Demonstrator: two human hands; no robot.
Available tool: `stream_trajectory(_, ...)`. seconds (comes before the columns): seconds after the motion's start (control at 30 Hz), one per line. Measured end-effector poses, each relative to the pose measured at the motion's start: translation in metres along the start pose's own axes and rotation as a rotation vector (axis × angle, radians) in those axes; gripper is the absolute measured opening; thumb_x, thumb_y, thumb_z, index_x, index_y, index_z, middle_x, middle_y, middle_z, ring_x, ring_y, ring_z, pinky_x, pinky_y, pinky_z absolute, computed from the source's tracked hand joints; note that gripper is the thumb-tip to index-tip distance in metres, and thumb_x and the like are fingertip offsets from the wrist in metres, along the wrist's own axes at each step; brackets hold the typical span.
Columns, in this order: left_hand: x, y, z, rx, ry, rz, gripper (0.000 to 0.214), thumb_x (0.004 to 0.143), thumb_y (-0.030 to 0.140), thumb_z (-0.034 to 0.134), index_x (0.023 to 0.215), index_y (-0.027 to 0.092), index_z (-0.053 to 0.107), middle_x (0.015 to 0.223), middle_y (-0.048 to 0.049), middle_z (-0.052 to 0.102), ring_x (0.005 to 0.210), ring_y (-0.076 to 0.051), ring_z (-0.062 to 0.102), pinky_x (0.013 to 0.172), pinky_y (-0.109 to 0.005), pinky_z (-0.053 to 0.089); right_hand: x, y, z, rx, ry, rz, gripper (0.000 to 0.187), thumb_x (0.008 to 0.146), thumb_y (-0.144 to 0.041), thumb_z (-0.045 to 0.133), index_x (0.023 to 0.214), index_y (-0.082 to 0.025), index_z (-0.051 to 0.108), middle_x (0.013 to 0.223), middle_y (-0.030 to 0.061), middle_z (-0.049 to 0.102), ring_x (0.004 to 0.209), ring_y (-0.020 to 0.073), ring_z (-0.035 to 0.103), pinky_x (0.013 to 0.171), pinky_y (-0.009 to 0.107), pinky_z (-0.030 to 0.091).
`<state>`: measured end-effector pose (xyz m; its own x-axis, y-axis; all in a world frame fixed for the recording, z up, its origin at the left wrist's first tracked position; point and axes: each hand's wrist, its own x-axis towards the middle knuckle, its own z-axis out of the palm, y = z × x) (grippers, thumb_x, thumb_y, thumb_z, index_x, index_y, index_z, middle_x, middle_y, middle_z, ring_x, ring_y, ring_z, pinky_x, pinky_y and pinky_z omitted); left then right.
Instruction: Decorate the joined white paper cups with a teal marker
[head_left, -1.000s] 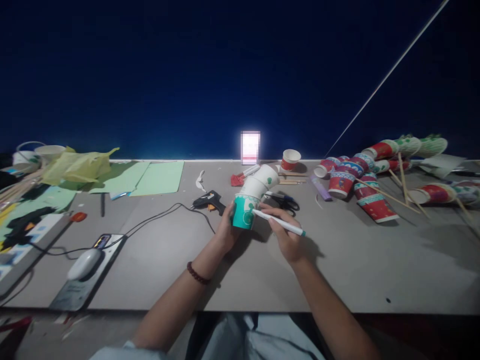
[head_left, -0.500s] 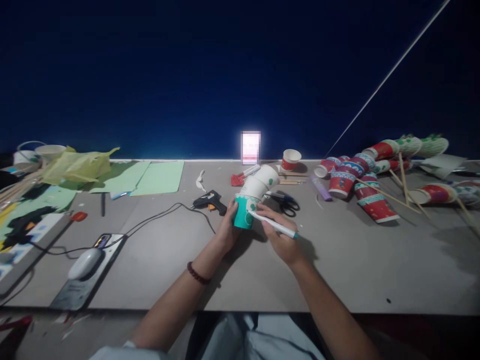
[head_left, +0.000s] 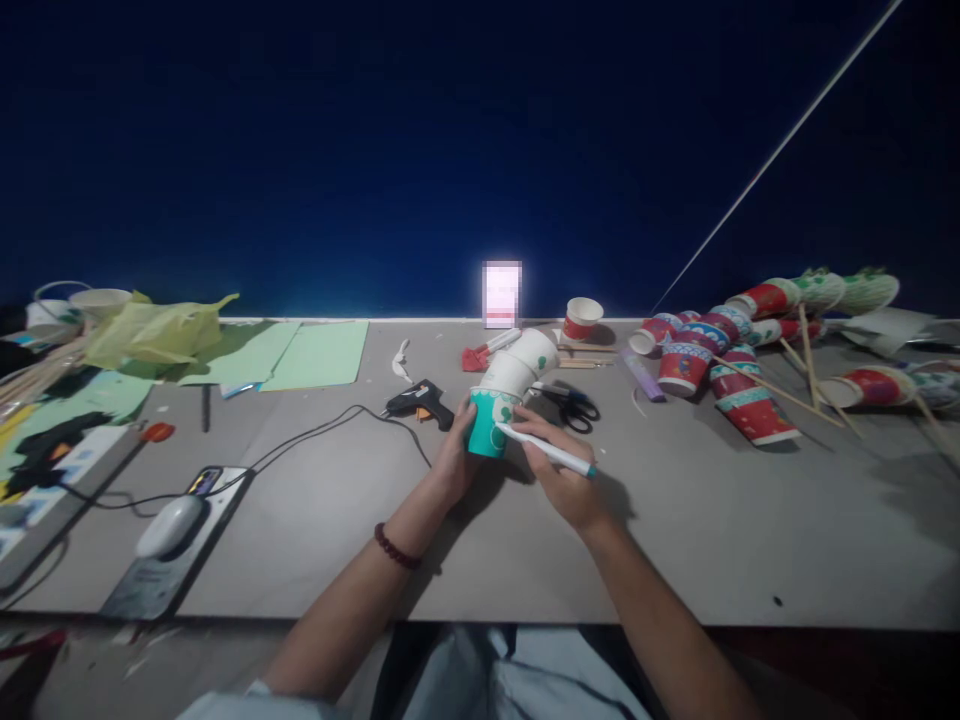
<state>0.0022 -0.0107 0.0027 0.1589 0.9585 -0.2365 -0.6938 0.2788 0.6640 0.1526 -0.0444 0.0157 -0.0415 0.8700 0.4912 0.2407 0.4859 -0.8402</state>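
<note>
My left hand is closed around the lower end of a curved row of joined paper cups, tilted up and to the right. The lowest cup is coloured teal, with a patch of white and green pattern on its right side; the cups above it are white with green marks. In my right hand is a white marker with a teal end, gripped like a pen. Its tip meets the teal cup near the white patch. Part of my left fingers is hidden behind the cup.
A black glue gun and its cable lie left of the cups. Black scissors rest just behind my right hand. Decorated cup chains with sticks fill the right. A phone, power strip and green paper are at left.
Almost nothing differs. Both hands, the cups and the marker keep the same place, with the marker tip still at the teal cup.
</note>
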Motion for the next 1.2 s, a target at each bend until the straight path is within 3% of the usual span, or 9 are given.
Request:
stream_trajectory(0.43, -0.0013, 0.0015, 0.0039, 0.023, 0.059, -0.006, 0.041, 0.085, 0.034, 0.064, 0.125, 0.026, 0.059, 0.115, -0.0019, 0.069, 0.105, -0.02, 0.064, 0.088, -0.03, 0.05, 0.0005, 0.0029, 0.0011, -0.041, 0.037, -0.015, 0.026, 0.09, -0.02, 0.057, 0.11, -0.025, 0.072, 0.117, 0.0066, 0.073, 0.111, 0.0223, 0.068, 0.099, 0.036, 0.054)
stream_trajectory(0.73, 0.0014, -0.0014, -0.0017, 0.075, 0.091, -0.013, 0.048, 0.083, 0.036, 0.067, 0.128, 0.027, 0.057, 0.119, -0.0028, 0.068, 0.106, -0.02, 0.064, 0.088, -0.03, 0.051, 0.0005, 0.0034, -0.0005, -0.017, 0.08, 0.003, 0.022, 0.09, -0.022, 0.057, 0.105, -0.023, 0.073, 0.12, 0.0084, 0.072, 0.115, 0.0242, 0.066, 0.1, 0.039, 0.052)
stream_trajectory(0.9, 0.0024, -0.0043, -0.0046, 0.091, 0.068, 0.0, 0.048, 0.083, 0.035, 0.067, 0.129, 0.028, 0.057, 0.13, -0.0042, 0.063, 0.117, -0.021, 0.059, 0.097, -0.032, 0.047, 0.0004, 0.0057, -0.0003, 0.026, 0.126, 0.066, 0.022, 0.09, -0.025, 0.058, 0.106, -0.025, 0.072, 0.123, 0.0066, 0.071, 0.116, 0.0235, 0.066, 0.099, 0.037, 0.053)
stream_trajectory(1.2, 0.0032, -0.0044, -0.0055, 0.122, 0.036, 0.012, 0.045, 0.083, 0.037, 0.067, 0.127, 0.03, 0.06, 0.131, -0.002, 0.063, 0.118, -0.021, 0.058, 0.096, -0.031, 0.048, 0.0, 0.007, 0.0002, 0.015, 0.127, 0.076, 0.022, 0.09, -0.025, 0.058, 0.107, -0.025, 0.072, 0.121, 0.0062, 0.072, 0.112, 0.0234, 0.068, 0.097, 0.036, 0.054)
